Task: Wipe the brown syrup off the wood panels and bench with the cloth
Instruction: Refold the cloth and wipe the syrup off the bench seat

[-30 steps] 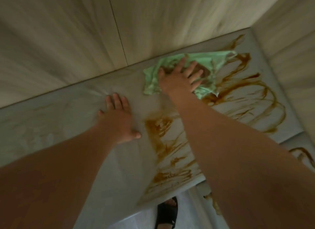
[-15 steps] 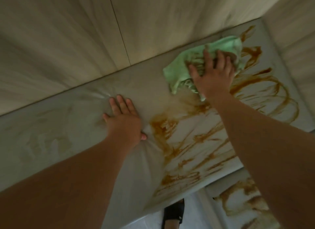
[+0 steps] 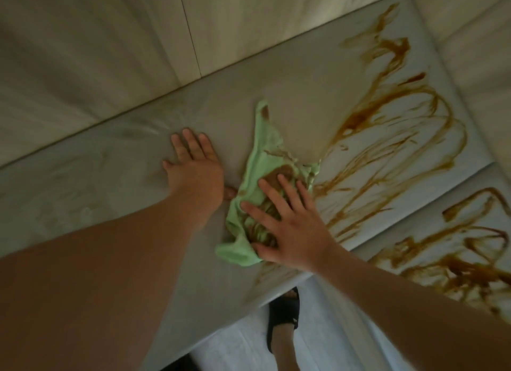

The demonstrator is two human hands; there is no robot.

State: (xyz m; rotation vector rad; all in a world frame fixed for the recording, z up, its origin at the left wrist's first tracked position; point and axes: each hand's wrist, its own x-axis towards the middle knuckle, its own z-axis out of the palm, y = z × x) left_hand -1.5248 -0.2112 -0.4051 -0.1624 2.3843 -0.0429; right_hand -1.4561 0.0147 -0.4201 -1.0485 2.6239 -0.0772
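Right hand (image 3: 293,227): lies palm down with fingers straight and spread, pressing the near half of the cloth (image 3: 257,174) onto the bench (image 3: 110,182). Curls round nothing and grips nothing. Fingertips point away from the body and slightly left, toward the back wall. Forearm enters from the lower right corner.

Cloth: green, crumpled, smeared brown under and ahead of the fingers. Sits mid-frame on the bench, close to its front edge. Long axis runs front to back, from a wide folded end by the front edge to a narrow tip pointing at the wood panels (image 3: 96,52).

Left hand (image 3: 193,171): rests flat on bare bench just left of the cloth, fingers straight and close together, aimed at the back wall. Holds nothing. Thumb juts toward the cloth edge; contact cannot be told. Arm reaches in from the lower left.

Brown syrup (image 3: 387,138): loops and streaks across the bench right of the cloth, from just beside the right fingertips to the far corner. Also covers the adjoining seat section (image 3: 414,221) at lower right.

Wood panels: pale, upright behind the bench, split by one vertical seam.

Below the front edge: foot in a black sandal (image 3: 284,312) on a pale floor (image 3: 243,340).
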